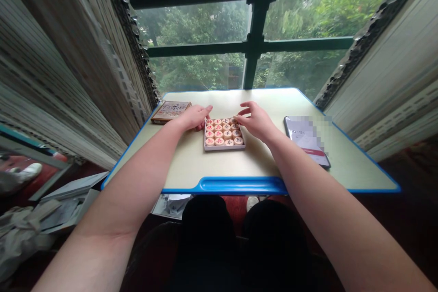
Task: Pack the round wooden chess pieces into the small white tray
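Observation:
A shallow white box (225,148) stands on the pale table, filled with rows of round wooden chess pieces (219,134) marked with red and black characters. My left hand (196,117) is at the box's upper left corner, thumb stretched out and the other fingers curled beside the edge. At the upper right corner, my right hand (253,119) pinches a small round wooden piece (237,118) between thumb and fingers, just over the pieces there. What the left fingertips touch is hard to make out.
A patterned flat box lid (171,112) lies at the table's left. A phone (306,141) rests at the right. The blue-edged table (246,164) has a blue tray groove (242,185) at its front. Curtains hang on both sides, before a green-framed window.

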`<state>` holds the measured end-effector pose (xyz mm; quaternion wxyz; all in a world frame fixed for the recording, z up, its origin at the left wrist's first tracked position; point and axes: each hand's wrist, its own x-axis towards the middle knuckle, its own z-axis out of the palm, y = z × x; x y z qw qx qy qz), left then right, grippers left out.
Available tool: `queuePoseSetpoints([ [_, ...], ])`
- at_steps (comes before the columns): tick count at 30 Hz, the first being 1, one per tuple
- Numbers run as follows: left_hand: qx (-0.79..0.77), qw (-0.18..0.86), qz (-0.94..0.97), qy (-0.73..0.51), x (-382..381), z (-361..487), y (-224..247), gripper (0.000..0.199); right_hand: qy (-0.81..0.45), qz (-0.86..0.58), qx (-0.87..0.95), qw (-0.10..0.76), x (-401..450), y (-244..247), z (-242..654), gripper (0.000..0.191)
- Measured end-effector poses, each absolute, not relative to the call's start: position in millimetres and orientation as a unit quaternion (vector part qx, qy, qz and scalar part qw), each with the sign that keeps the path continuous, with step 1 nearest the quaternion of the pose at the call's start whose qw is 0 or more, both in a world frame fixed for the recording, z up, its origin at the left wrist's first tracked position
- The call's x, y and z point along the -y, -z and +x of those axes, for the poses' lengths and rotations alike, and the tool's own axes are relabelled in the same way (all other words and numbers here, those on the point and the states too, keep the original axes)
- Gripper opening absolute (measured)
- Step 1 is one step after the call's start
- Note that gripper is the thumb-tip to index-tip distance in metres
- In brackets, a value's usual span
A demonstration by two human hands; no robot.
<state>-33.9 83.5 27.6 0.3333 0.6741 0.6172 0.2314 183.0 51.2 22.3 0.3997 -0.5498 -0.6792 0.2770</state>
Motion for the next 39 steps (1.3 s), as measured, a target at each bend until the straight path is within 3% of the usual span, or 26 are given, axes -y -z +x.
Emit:
queuePoseSetpoints([
  [9,-0.586,0.296,0.689,-0.308,-95,-40,-15,0.058,-0.308,-0.518,0.681,0.415,-62,-15,177,0.048],
  [17,-0.567,0.202,0.737,-0.307,-101,-41,-8,0.042,-0.320,-0.530,0.672,0.406,-66,-13,181,0.045],
  [24,-0.581,0.181,0.741,-0.285,-101,-42,-12,0.047,-0.199,-0.440,0.781,0.396,-46,-29,178,0.032],
  [29,-0.591,0.135,0.750,-0.265,-97,-41,-17,0.055,-0.197,-0.386,0.840,0.325,-28,-38,175,0.018],
  [35,-0.503,0.032,0.824,-0.258,-79,-32,-35,0.027,-0.193,-0.397,0.855,0.271,-27,-38,175,0.019],
  [39,-0.418,0.048,0.871,-0.253,-65,-18,-42,0.017,-0.187,-0.401,0.859,0.257,-27,-38,176,0.028],
])
